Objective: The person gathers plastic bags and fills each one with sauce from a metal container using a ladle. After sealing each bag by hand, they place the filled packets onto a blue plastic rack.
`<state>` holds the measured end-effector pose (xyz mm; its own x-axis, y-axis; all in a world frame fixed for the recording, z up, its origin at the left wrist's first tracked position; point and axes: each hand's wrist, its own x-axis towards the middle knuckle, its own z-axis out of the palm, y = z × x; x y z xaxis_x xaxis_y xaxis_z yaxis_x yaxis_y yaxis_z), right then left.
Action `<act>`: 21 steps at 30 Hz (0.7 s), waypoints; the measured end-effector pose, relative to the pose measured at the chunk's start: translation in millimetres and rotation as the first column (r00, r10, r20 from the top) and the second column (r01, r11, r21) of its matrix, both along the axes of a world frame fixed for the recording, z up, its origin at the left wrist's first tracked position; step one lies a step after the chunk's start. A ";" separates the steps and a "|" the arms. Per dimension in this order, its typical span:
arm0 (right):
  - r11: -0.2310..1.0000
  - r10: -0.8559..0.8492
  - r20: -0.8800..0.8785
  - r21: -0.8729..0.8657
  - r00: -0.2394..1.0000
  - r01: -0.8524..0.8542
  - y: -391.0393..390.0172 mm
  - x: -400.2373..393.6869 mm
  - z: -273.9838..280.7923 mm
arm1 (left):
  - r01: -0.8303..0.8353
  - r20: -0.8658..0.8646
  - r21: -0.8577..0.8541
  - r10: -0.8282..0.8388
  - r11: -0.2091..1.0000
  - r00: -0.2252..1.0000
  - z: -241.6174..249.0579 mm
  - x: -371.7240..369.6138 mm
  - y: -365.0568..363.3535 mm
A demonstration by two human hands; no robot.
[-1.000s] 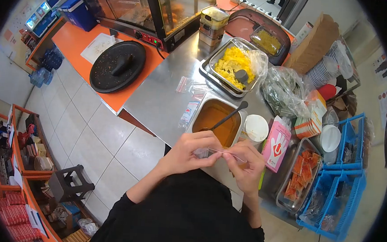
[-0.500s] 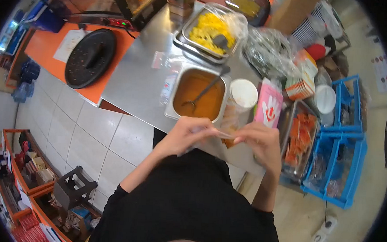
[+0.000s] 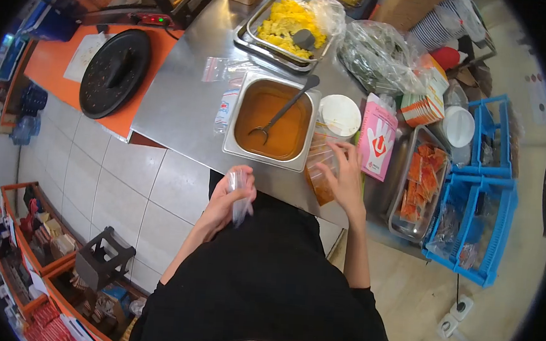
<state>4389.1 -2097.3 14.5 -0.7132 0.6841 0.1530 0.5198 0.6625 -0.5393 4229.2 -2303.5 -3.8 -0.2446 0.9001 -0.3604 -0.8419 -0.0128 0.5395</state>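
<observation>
My left hand (image 3: 219,206) is closed around a crumpled clear plastic bag (image 3: 239,196), held just off the counter's front edge. My right hand (image 3: 347,182) has its thumb and fingers apart over a zip bag (image 3: 319,184) with orange sauce in its lower end, lying on the counter. Left of that bag stands a steel pan (image 3: 231,146) of orange-brown sauce, a dark ladle (image 3: 281,111) resting in it. A round white lid or tub (image 3: 340,115) sits behind the zip bag, and a pink glove packet (image 3: 377,139) lies to the right.
Flat zip bags (image 3: 227,108) lie left of the pan. Behind are a tray of yellow food (image 3: 288,24) and a bag of greens (image 3: 380,55). To the right are a pan of red packets (image 3: 421,179) and blue baskets (image 3: 463,226). A black lid (image 3: 113,76) rests on the orange counter.
My hands were together in front of me, pinching clear plastic between them. They have parted: the left moved down and left with the plastic, the right reached forward over the zip bag.
</observation>
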 end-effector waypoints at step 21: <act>0.746 -0.137 -0.523 -0.613 0.841 -0.260 -50.8 -77.6 48.4 | -0.675 -0.795 0.222 0.532 0.703 0.292 33.4 -15.0 24.9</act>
<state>4311.5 -2148.1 62.9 -0.7053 0.7075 0.0446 0.0089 0.0717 -0.9974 4214.2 -2278.5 29.5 -0.9233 0.3330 0.1911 0.1281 -0.2020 0.9710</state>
